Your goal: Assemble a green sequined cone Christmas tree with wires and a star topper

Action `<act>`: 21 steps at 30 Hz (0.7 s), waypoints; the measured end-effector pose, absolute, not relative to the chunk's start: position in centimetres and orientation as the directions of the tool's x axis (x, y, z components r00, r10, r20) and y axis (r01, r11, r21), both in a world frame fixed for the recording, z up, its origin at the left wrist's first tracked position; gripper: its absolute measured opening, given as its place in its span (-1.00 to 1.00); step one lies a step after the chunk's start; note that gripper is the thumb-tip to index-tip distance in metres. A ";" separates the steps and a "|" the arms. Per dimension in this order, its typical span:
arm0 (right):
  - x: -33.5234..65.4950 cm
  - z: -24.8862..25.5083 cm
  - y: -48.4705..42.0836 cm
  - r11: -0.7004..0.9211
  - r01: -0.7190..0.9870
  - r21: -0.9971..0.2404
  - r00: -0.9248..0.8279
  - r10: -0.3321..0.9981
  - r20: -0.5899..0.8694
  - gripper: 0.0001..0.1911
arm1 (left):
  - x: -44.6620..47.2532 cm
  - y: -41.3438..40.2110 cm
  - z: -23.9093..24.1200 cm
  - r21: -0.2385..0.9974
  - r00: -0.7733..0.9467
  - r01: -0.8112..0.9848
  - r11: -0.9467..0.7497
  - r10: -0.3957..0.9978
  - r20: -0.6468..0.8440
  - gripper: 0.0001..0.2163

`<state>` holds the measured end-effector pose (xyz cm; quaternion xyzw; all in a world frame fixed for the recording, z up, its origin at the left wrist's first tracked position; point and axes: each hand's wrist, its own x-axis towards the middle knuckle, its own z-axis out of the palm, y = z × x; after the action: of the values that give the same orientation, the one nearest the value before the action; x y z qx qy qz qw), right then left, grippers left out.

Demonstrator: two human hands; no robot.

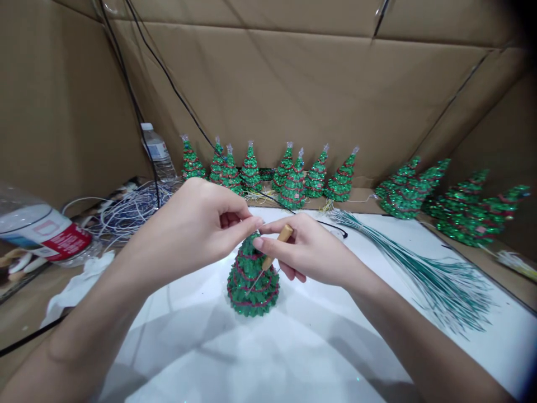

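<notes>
A small green tinsel Christmas tree (250, 288) with dark red garland stands upright on the white work surface (235, 358). Both hands meet at its tip. My left hand (201, 221) pinches thumb and fingers at the very top; what lies between them is too small to make out. My right hand (304, 246) holds a wooden-handled awl (277, 246), its thin metal shaft slanting down across the front of the tree. The right thumb and index finger also touch the treetop, which the fingers largely hide.
Several finished-looking trees (293, 182) line the cardboard wall, with more green trees (400, 187) at right. A bundle of green and white wires (419, 271) lies right. At left are tangled wires (126, 210), a large bottle (46, 229), a small bottle (158, 151) and white tissue (78, 282).
</notes>
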<state>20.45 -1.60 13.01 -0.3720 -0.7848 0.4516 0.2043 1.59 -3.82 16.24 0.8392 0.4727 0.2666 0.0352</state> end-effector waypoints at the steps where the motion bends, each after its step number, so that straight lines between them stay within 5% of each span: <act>1: 20.4 13.0 -1.6 0.316 0.398 -0.862 -0.637 0.771 -0.012 -0.68 | 1.7 -3.9 16.2 0.300 0.408 0.782 -0.547 0.812 0.418 -0.70; 13: 20.5 13.3 -1.7 0.302 0.403 -0.864 -0.658 0.752 -0.045 -0.72 | -0.4 -2.2 17.0 0.431 0.647 0.611 -0.664 0.733 0.212 -0.83; 21: 20.6 13.5 -1.6 0.311 0.401 -0.862 -0.684 0.728 -0.056 -0.72 | -0.8 -1.1 17.0 0.493 0.756 0.461 -0.737 0.618 0.217 -0.87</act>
<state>20.63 -1.60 13.48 -0.3572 -0.7903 0.4660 0.1752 -0.77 -1.12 17.01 0.9131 0.2954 0.1868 0.2098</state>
